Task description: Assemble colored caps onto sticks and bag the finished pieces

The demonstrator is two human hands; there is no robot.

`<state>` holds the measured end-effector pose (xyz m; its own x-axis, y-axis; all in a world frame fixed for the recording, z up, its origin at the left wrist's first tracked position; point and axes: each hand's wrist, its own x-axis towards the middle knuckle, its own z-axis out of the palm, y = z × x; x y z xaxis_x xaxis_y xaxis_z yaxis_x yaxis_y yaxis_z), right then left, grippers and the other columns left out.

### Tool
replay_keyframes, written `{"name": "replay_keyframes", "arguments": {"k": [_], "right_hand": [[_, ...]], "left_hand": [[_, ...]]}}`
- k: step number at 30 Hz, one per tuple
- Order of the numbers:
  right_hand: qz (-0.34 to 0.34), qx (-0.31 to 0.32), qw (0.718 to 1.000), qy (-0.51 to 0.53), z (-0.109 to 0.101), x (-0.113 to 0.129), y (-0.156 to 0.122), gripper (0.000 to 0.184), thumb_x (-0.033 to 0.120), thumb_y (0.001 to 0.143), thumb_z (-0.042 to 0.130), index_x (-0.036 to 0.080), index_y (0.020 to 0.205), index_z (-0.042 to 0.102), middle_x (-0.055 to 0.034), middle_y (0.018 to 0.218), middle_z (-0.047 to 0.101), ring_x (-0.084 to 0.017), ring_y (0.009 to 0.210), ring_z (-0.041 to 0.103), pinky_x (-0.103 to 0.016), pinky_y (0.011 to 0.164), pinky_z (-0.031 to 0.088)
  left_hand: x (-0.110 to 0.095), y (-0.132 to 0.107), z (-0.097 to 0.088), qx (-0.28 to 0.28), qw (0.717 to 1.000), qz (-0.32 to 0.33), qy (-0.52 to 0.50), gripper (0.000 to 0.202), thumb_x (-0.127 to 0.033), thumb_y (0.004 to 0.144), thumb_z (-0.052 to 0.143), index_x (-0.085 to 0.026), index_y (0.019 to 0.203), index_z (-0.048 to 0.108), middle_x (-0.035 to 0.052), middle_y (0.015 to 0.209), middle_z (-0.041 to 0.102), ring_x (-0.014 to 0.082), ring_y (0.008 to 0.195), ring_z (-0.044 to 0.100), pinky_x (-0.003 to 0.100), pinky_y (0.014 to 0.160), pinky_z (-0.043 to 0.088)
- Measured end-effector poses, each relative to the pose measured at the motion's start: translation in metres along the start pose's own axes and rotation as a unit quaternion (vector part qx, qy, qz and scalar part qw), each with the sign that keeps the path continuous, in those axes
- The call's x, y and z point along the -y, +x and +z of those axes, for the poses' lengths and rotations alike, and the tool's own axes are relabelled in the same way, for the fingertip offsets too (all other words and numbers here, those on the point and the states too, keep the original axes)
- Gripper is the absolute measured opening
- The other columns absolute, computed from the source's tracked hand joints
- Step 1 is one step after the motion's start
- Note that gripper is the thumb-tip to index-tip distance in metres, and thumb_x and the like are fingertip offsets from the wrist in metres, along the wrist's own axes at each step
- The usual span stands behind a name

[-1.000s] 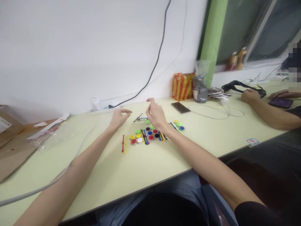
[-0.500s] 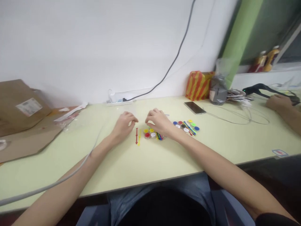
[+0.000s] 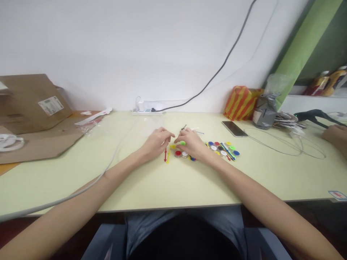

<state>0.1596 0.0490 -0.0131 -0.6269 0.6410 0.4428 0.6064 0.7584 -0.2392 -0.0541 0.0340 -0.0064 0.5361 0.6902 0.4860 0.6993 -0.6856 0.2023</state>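
Note:
My left hand (image 3: 158, 142) hovers at the top end of a red double-headed arrow (image 3: 165, 155), its index finger and thumb apart. Beside that arrow lies a yellow arrow (image 3: 168, 155). My right hand (image 3: 192, 143) is bent over a small group of round pieces, with a gap between index finger and thumb. A bright green disc (image 3: 183, 143) shows in this gap. Around it are a yellow disc (image 3: 173, 146), a red disc (image 3: 178, 153) and a white disc (image 3: 184, 154). Blue and yellow arrows (image 3: 192, 158) are partly hidden under my right palm.
More coloured discs and arrows (image 3: 223, 148) lie to the right. Beyond are a phone (image 3: 234, 129), a striped bag (image 3: 238, 103) and a looped cable (image 3: 284, 148). A power strip (image 3: 146, 112) sits by the wall, cardboard (image 3: 40, 144) at left. Another person's hand (image 3: 336, 135) is at far right.
The view has swung left, so the scene sits farther right. My left hand has come closer to the red arrow and covers its top. More of the green disc shows by my right hand.

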Motion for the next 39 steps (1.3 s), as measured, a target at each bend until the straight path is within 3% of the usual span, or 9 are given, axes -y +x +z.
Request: {"name": "replay_keyframes", "arguments": {"k": [6, 11, 17, 22, 26, 30, 36, 39], "right_hand": [[-0.008, 0.015, 1.000, 0.000, 0.003, 0.004, 0.000, 0.008, 0.027, 0.091, 0.072, 0.024, 0.095, 0.078, -0.0078, 0.101, 0.066, -0.026, 0.104, 0.050, -0.040, 0.090, 0.036], [-0.005, 0.026, 1.000, 0.006, 0.003, 0.006, 0.001, 0.010, 0.019, 0.091, 0.069, 0.023, 0.089, 0.078, -0.0072, 0.098, 0.066, -0.025, 0.100, 0.050, -0.040, 0.090, 0.036], [0.015, -0.049, 0.995, 0.087, -0.009, 0.008, -0.001, 0.004, 0.020, 0.090, 0.071, 0.021, 0.087, 0.074, -0.0051, 0.092, 0.067, -0.023, 0.097, 0.054, -0.037, 0.088, 0.039], [0.020, -0.127, 0.979, 0.157, -0.014, 0.015, -0.002, 0.004, 0.022, 0.092, 0.068, 0.022, 0.088, 0.070, -0.0028, 0.086, 0.070, -0.021, 0.089, 0.059, -0.036, 0.086, 0.044], [0.012, -0.147, 0.974, 0.170, -0.010, 0.021, -0.003, 0.004, 0.019, 0.091, 0.068, 0.022, 0.088, 0.068, -0.0023, 0.085, 0.071, -0.021, 0.087, 0.060, -0.035, 0.084, 0.046], [0.008, -0.139, 0.978, 0.156, -0.008, 0.024, -0.005, 0.009, 0.016, 0.091, 0.066, 0.023, 0.084, 0.066, -0.0018, 0.086, 0.072, -0.021, 0.087, 0.059, -0.035, 0.083, 0.045], [0.023, -0.158, 0.978, 0.138, -0.006, 0.022, -0.006, 0.007, 0.016, 0.092, 0.062, 0.022, 0.089, 0.062, -0.0027, 0.087, 0.068, -0.022, 0.088, 0.058, -0.035, 0.084, 0.045], [0.011, -0.122, 0.986, 0.112, -0.001, 0.019, -0.006, 0.008, 0.014, 0.091, 0.065, 0.021, 0.086, 0.063, -0.0036, 0.089, 0.066, -0.021, 0.089, 0.056, -0.035, 0.085, 0.044]], "left_hand": [[0.003, -0.001, 0.004, 0.020, 1.000, -0.015, -0.002, 0.036, -0.013, 0.092, 0.041, -0.021, 0.115, 0.067, 0.0080, 0.096, 0.070, 0.0264, 0.107, 0.059, 0.043, 0.093, 0.047], [0.005, -0.002, 0.005, 0.030, 0.999, -0.007, -0.015, 0.042, -0.008, 0.088, 0.041, -0.022, 0.121, 0.065, 0.0066, 0.095, 0.070, 0.0261, 0.106, 0.058, 0.042, 0.093, 0.048], [-0.005, -0.004, -0.002, 0.055, 0.998, 0.007, -0.020, 0.046, -0.011, 0.075, 0.055, -0.024, 0.118, 0.066, 0.0062, 0.105, 0.069, 0.0277, 0.110, 0.059, 0.043, 0.099, 0.047], [-0.005, -0.003, -0.002, 0.011, 1.000, 0.001, -0.013, 0.016, -0.029, 0.091, 0.056, -0.022, 0.098, 0.067, 0.0077, 0.101, 0.067, 0.0259, 0.102, 0.060, 0.042, 0.096, 0.046], [-0.002, -0.003, -0.002, -0.001, 1.000, 0.018, -0.012, 0.013, -0.024, 0.094, 0.051, -0.021, 0.097, 0.064, 0.0061, 0.097, 0.065, 0.0238, 0.100, 0.060, 0.040, 0.095, 0.045], [-0.004, -0.004, -0.002, 0.018, 0.999, 0.034, -0.032, 0.015, -0.032, 0.092, 0.059, -0.022, 0.103, 0.064, 0.0061, 0.102, 0.065, 0.0249, 0.102, 0.059, 0.038, 0.092, 0.046], [0.002, -0.002, 0.003, -0.009, 1.000, 0.000, 0.004, 0.022, -0.041, 0.097, 0.054, -0.021, 0.091, 0.063, 0.0065, 0.094, 0.064, 0.0232, 0.092, 0.060, 0.039, 0.090, 0.046], [0.014, -0.001, 0.005, -0.012, 0.999, -0.025, 0.028, 0.020, -0.038, 0.092, 0.058, -0.020, 0.083, 0.062, 0.0058, 0.086, 0.062, 0.0227, 0.085, 0.060, 0.037, 0.084, 0.046]]}}
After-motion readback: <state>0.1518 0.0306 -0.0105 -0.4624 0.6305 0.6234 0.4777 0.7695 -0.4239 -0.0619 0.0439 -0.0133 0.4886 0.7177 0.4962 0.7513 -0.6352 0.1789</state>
